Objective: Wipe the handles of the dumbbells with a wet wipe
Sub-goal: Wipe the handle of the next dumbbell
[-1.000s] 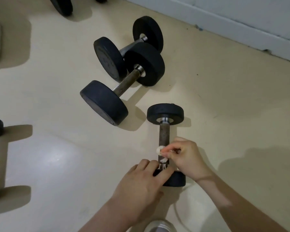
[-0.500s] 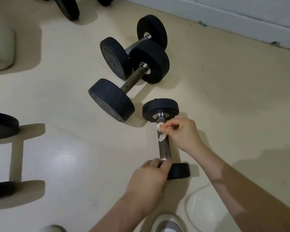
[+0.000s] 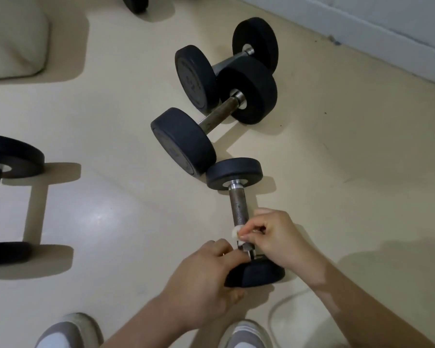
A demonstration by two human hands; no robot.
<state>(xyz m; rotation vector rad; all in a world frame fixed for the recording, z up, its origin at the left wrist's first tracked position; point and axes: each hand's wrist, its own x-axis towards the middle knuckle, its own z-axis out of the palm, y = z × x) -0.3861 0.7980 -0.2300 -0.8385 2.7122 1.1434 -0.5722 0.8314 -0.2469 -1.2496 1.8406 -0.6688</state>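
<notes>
While the left hand (image 3: 206, 275) curled round the dumbbell (image 3: 237, 197), likely against rolling, the right hand (image 3: 274, 237) pinched the wipe (image 3: 236, 232). Its fingers (image 3: 254, 226) held it onto the handle (image 3: 239, 214).

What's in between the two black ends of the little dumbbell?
Its metal handle, seen from the head camera, with the right hand pinching the wet wipe against it.

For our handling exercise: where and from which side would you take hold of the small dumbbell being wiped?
Likely the bare far half of its handle, from above: its black heads hold it off the floor; the left hand and right hand crowd the near end.
</notes>
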